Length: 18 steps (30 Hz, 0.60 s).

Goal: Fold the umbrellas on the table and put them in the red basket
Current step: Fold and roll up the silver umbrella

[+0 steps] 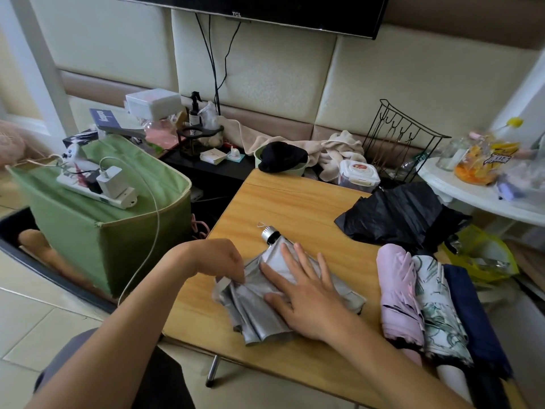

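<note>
right hand (303,293) presses flat on the silver umbrella (259,308) at mid-table (295,202), left hand (218,258) pinches its strap. three look folded beside it, black umbrella (404,214) still loose; no red basket in sight.

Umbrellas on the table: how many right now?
5: silver umbrella under both hands, black umbrella at the far right edge, pink umbrella, floral umbrella and navy umbrella side by side at right. Others may be hidden.
</note>
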Motion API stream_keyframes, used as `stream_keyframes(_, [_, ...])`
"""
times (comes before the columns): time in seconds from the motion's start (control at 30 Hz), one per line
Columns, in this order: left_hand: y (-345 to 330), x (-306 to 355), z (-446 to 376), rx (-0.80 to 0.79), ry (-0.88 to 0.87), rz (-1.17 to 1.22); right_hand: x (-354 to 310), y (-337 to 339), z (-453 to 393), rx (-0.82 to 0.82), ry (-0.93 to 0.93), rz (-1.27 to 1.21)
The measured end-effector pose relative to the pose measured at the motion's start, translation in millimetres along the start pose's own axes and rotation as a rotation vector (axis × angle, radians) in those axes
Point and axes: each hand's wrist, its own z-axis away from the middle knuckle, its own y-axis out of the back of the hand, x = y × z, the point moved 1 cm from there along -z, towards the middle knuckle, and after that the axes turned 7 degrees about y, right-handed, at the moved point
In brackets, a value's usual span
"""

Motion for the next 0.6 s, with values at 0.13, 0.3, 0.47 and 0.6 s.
stream_keyframes(0.13, [-2,2,2,0.016,0.027,-0.096,-4,2,2,-0.018,0.007,-0.034])
stream_keyframes(0.3, [-5,1,4,0.08,0.058,-0.158,6,34,-9,0.275,-0.12,-0.526])
stream_keyframes(0.47, [-5,5,7,0.091,0.054,-0.178,37,34,-25,0.102,-0.461,-0.317])
stream_keyframes(0.6, [-8,10,9,0.099,0.049,-0.24,41,39,-37,-0.059,-0.472,-0.339])
